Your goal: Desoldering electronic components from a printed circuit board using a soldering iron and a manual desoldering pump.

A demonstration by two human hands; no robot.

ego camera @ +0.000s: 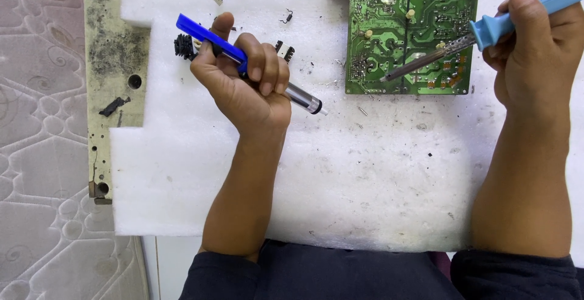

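Green circuit board (413, 29) flat on white foam sheet (365, 178), solder side up. Right hand (535, 44) just right of board, fingers clenched around blue handle of soldering iron (462, 44); metal tip slanting down-left, resting on board's lower part near bottom edge. Left hand (243, 84) well left of board, fingers wrapped tight round blue-and-silver desoldering pump (255, 66), thumb up by plunger end, nozzle pointing toward board but clear of it. Small black component (184, 46) behind left hand, farther left of board. Loose debris scattered below board.
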